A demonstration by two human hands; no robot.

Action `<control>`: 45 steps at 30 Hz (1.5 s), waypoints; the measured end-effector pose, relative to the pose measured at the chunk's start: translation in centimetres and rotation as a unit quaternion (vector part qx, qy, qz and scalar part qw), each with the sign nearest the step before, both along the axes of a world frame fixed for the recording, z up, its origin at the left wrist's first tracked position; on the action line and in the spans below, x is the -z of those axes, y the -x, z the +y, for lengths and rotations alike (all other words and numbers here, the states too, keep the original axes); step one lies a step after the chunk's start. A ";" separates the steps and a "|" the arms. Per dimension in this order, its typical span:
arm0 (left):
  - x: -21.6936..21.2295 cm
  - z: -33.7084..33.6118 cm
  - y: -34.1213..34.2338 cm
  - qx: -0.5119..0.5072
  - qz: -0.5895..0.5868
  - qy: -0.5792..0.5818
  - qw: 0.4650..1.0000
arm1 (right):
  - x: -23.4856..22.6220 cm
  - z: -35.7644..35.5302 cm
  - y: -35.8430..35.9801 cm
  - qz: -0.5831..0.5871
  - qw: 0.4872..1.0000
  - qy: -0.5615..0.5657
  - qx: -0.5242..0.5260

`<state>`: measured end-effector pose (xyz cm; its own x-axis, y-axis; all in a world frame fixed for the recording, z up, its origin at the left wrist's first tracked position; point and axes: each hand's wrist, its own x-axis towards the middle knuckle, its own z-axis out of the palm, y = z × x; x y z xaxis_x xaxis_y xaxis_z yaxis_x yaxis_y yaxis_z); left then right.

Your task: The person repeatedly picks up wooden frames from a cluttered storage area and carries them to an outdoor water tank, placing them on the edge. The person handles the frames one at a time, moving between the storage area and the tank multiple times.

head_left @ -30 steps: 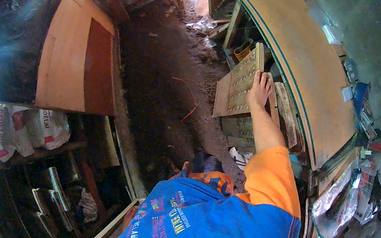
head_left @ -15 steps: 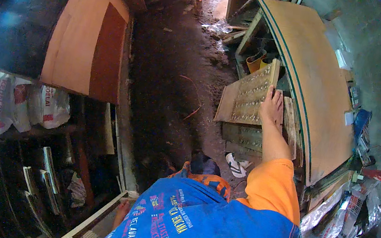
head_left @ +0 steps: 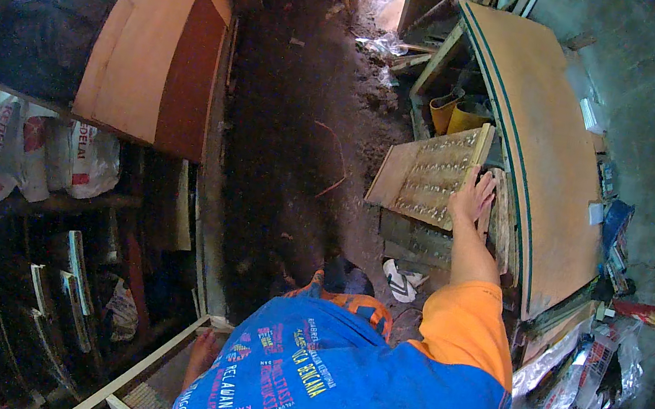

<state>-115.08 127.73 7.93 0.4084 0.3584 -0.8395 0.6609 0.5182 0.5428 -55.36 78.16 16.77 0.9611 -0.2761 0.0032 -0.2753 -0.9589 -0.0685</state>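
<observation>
My right hand reaches forward to a row of upright wooden boards under the bench. Its fingers are stretched and somewhat apart, touching the top edges between a leaning wooden board with rows of pale bumps and the rougher boards beside it. My left hand is low at the left of my body, dim and partly hidden by my shirt. It seems closed on the edge of a wooden-framed tray with a mesh-like surface inside; the single fingers are hard to make out.
A wide tan panel with a dark green edge tops the bench at the right. Yellow boots stand beneath it. White-soled footwear lies on the dark floor. Plastic bags fill a shelf at the left; clear plastic lies at the right.
My right hand has slid slightly back and right, off the bumpy board's rim, with its fingers more spread. The bumpy board has shifted a little. The tray stays by my left side.
</observation>
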 end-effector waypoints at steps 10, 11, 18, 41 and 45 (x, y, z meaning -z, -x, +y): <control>-5.2 -3.3 -3.2 -0.049 0.066 0.003 0.997 | 1.7 2.0 -0.9 -0.072 0.985 -0.119 -0.104; -5.6 -3.5 -3.5 -0.044 0.055 0.003 0.998 | 1.5 2.6 -1.0 -0.088 0.973 -0.172 -0.123; -5.3 -2.4 -1.9 -0.021 -0.025 0.047 0.998 | -1.6 4.8 -3.7 -0.137 0.927 -0.257 -0.236; -3.2 -4.8 -2.1 -0.005 0.056 -0.052 0.997 | 2.7 -3.1 -2.1 0.092 0.970 0.097 -0.204; -2.2 -5.7 -2.0 -0.072 0.065 -0.030 0.995 | 1.9 -2.2 -1.6 0.102 0.959 0.138 -0.224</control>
<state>-113.08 122.03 10.09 0.2395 0.4571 -0.8566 0.6485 0.5813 0.4915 -53.73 75.95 14.86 0.9714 0.1489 -0.1848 0.1880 -0.9579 0.2168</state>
